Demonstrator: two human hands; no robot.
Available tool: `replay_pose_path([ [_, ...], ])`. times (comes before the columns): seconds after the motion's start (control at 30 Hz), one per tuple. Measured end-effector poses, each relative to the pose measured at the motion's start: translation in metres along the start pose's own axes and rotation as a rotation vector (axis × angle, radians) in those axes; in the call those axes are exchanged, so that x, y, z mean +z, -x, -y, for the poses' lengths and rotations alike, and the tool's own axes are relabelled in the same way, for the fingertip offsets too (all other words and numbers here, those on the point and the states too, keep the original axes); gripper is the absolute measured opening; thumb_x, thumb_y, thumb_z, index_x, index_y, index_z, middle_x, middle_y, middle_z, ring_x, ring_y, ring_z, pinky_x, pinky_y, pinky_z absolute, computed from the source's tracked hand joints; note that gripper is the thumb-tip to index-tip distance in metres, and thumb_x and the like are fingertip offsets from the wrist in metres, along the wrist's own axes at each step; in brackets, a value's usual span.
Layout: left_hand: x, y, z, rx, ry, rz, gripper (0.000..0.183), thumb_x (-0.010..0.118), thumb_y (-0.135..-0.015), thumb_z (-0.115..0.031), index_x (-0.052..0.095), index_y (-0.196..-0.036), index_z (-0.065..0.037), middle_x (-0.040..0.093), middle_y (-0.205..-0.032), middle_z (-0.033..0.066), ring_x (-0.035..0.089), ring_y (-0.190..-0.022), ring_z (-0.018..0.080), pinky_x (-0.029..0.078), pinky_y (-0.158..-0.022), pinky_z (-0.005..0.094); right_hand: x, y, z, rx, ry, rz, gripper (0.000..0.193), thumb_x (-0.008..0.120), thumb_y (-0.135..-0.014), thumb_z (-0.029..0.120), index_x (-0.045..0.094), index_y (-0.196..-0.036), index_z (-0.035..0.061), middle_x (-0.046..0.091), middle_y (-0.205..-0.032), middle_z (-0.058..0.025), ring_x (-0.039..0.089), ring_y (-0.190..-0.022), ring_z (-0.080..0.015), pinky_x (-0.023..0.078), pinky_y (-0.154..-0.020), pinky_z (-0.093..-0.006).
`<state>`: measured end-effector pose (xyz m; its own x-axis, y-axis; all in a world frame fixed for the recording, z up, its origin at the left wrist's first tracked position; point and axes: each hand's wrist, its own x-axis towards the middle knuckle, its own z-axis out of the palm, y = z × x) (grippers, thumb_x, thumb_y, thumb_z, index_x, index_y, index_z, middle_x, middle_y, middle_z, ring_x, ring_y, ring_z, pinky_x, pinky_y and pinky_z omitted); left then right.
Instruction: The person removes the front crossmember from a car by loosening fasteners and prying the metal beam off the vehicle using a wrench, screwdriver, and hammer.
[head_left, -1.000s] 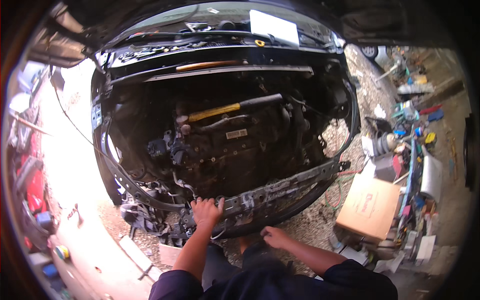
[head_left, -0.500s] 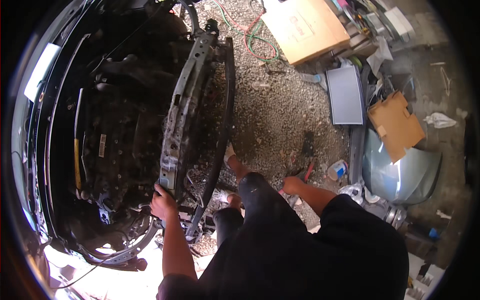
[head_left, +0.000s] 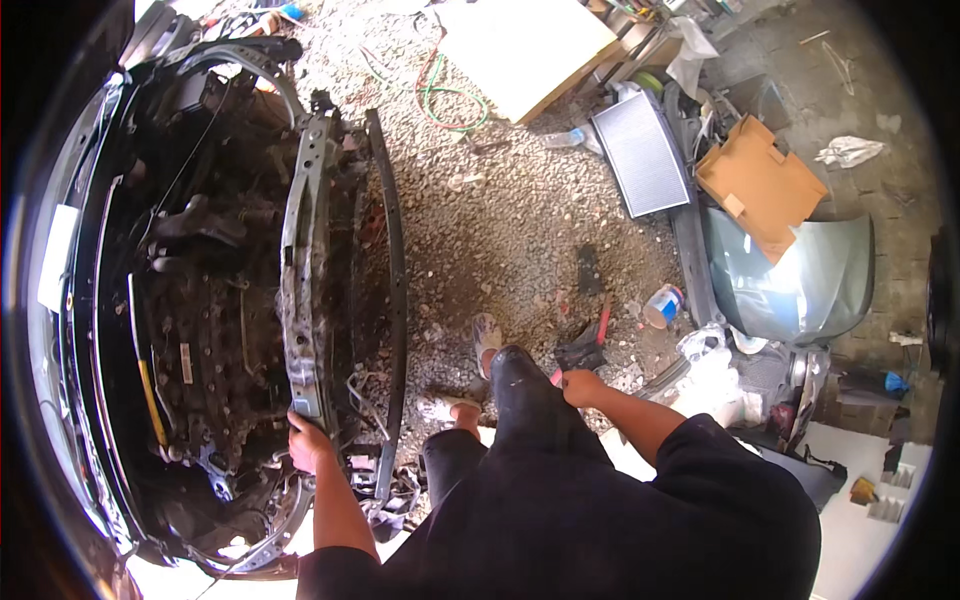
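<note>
At the left is a car's opened front end with a worn metal crossbar (head_left: 303, 300) along the engine bay (head_left: 200, 330). My left hand (head_left: 310, 446) grips the crossbar's near end, its thumb on the bar and its other fingers partly hidden. By my right thigh, my right hand (head_left: 581, 388) is closed around a red-handled tool (head_left: 557, 378). Only a bit of the red handle shows, so its kind is unclear. A dark curved strip (head_left: 396, 280) runs beside the crossbar, between it and my legs.
Gravel (head_left: 500, 240) covers the ground. A red stick-like piece (head_left: 604, 318) and a tub (head_left: 663, 306) lie near my right hand. Farther right are a radiator-like panel (head_left: 641, 155), cardboard (head_left: 765, 185) and a silvery-green car panel (head_left: 800, 285). Hoses (head_left: 432, 95) curl near a big box (head_left: 520, 50).
My view has shifted, showing more of the engine bay's far end. My left hand stays on the crossbar. My right hand stays low at my thigh, still closed.
</note>
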<state>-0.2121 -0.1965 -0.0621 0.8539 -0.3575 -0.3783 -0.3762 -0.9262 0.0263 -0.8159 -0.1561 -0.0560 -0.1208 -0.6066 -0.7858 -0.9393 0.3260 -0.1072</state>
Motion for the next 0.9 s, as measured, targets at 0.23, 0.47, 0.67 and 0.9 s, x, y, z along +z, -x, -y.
replay_pose_path([
  [0.23, 0.012, -0.008, -0.016, 0.003, 0.025, -0.034, 0.088, 0.029, -0.104, -0.079, 0.076, -0.133, -0.012, 0.074, -0.128, 0.0214, 0.067, -0.120, 0.0471, 0.051, -0.101, 0.0586, -0.074, -0.080, -0.058, 0.014, -0.137, 0.056, 0.025, 0.067, -0.086, 0.024, 0.080, -0.099, 0.0070, 0.078, -0.106, -0.0212, 0.074, -0.104, -0.0401, 0.057, -0.092, -0.0501],
  [0.47, 0.017, -0.023, -0.021, 0.115, -0.186, -0.419, 0.059, 0.057, -0.108, -0.054, 0.067, -0.138, -0.004, 0.069, -0.133, 0.0226, 0.062, -0.124, 0.0435, 0.050, -0.104, 0.0544, -0.221, -0.275, -0.069, 0.007, -0.102, 0.066, 0.038, 0.075, -0.085, 0.038, 0.081, -0.101, 0.0038, 0.078, -0.109, -0.0220, 0.074, -0.107, -0.0398, 0.058, -0.094, -0.0492],
  [0.67, -0.014, -0.022, -0.331, 0.317, 0.370, -0.416, 0.051, 0.058, -0.112, -0.034, 0.055, -0.152, -0.002, 0.060, -0.151, 0.0211, 0.061, -0.133, 0.0347, 0.049, -0.110, 0.0456, -0.325, -0.563, -0.065, -0.036, 0.235, 0.262, 0.048, 0.066, -0.089, 0.043, 0.080, -0.110, 0.0018, 0.077, -0.115, -0.0257, 0.074, -0.109, -0.0416, 0.059, -0.096, -0.0511],
  [0.9, 0.055, -0.110, -0.486, -0.262, 0.592, -0.234, 0.075, 0.047, -0.111, -0.058, 0.048, -0.160, -0.001, 0.048, -0.164, 0.0194, 0.051, -0.145, 0.0329, 0.037, -0.124, 0.0439, -0.399, -0.915, 0.062, 0.008, 0.116, 0.214, 0.051, 0.070, -0.094, 0.043, 0.076, -0.117, -0.0011, 0.080, -0.095, -0.0200, 0.078, -0.097, -0.0351, 0.061, -0.094, -0.0471],
])
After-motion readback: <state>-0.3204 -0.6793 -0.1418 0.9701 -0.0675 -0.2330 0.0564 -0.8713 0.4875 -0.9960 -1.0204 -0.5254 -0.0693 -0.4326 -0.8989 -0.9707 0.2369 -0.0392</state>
